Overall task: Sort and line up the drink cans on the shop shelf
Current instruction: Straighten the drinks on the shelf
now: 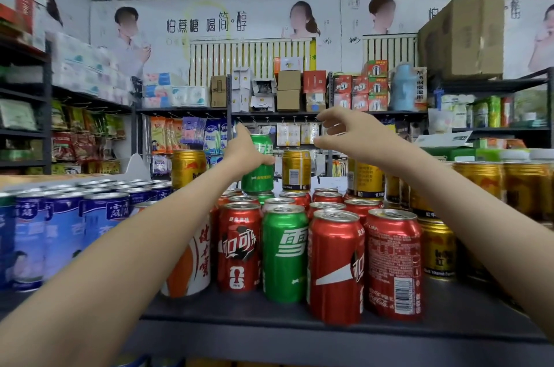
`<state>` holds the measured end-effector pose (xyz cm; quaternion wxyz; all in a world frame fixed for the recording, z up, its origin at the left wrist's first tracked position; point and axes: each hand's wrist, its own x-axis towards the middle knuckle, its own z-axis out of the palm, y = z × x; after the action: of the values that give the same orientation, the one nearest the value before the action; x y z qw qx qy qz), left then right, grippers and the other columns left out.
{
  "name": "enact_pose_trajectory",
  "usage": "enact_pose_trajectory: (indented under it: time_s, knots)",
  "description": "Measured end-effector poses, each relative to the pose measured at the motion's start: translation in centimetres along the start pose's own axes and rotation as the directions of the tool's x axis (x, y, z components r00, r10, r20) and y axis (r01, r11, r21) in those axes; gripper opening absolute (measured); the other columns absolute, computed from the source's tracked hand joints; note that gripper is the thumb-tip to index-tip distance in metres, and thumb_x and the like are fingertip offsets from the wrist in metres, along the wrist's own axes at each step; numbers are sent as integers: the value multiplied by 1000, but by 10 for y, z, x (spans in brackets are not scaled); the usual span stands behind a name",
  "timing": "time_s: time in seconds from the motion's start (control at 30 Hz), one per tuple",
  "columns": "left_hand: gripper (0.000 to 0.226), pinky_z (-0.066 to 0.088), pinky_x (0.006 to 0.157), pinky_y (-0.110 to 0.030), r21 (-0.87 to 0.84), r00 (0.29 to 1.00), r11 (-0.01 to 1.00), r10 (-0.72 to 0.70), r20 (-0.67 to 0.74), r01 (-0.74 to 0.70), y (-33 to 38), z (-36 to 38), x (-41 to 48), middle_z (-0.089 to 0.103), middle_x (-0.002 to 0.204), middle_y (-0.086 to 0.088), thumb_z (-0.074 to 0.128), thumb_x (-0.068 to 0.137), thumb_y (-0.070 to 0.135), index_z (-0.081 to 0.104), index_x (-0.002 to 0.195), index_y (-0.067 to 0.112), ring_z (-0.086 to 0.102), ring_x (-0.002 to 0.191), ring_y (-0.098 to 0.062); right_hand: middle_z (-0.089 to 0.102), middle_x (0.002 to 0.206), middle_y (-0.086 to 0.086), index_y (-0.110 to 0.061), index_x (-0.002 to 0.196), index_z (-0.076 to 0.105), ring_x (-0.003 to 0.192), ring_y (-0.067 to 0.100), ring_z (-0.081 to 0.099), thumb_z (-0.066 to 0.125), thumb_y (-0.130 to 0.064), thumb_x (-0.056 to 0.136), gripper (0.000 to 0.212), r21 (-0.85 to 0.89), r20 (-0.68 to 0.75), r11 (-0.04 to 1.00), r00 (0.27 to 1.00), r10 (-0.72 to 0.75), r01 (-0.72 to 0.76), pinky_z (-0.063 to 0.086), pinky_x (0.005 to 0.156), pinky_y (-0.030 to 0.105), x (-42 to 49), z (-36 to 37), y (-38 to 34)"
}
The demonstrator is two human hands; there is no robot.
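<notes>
1. Drink cans (284, 252) crowd a dark shelf (269, 317) beneath your arms: blue cans (63, 234) outside your left forearm, red and green between both arms, gold beyond your right.
2. Past your hands, shop racks (180, 111) carry tissue packs (168, 90) and boxes (288, 90); posters (209, 24) cover the back wall.
3. Your left hand (247, 152) grasps a green can (260, 177), upright, over the rear red cans (326, 197).
4. Your right hand (350, 135) hovers released, fingers loosely curled, holding nothing, just above a gold can (296, 170).
</notes>
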<state>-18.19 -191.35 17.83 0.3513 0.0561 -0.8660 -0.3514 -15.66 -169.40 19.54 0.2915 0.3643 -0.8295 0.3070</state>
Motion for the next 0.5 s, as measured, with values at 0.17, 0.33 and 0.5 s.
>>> enact_pose_trajectory:
  time_s: [0.17,0.33,0.5]
  knots:
    - [98,47,72,-32,-23,998,1000,-2,61,4,3,0,3,46,131,-20,80,73,24,14,144,5,50,79,-18,53,125,0,-20,133,47,111,13,50,61,-31,89,48,2,10,1000,1000,28,-28,42,93,27,8,4,0]
    - [98,46,71,-34,-36,995,999,-14,96,18,5,5,7,47,131,-20,81,71,25,16,141,6,51,87,-22,53,127,3,-18,134,46,113,17,51,62,-28,89,50,-59,53,996,997,63,-60,43,93,30,20,13,5]
    - [111,48,68,-34,18,992,999,-35,120,33,5,3,14,46,131,-22,81,72,30,1,144,6,54,89,-26,54,122,2,-17,134,46,109,15,50,62,-26,88,49,-92,53,994,997,56,-51,41,90,27,28,15,8]
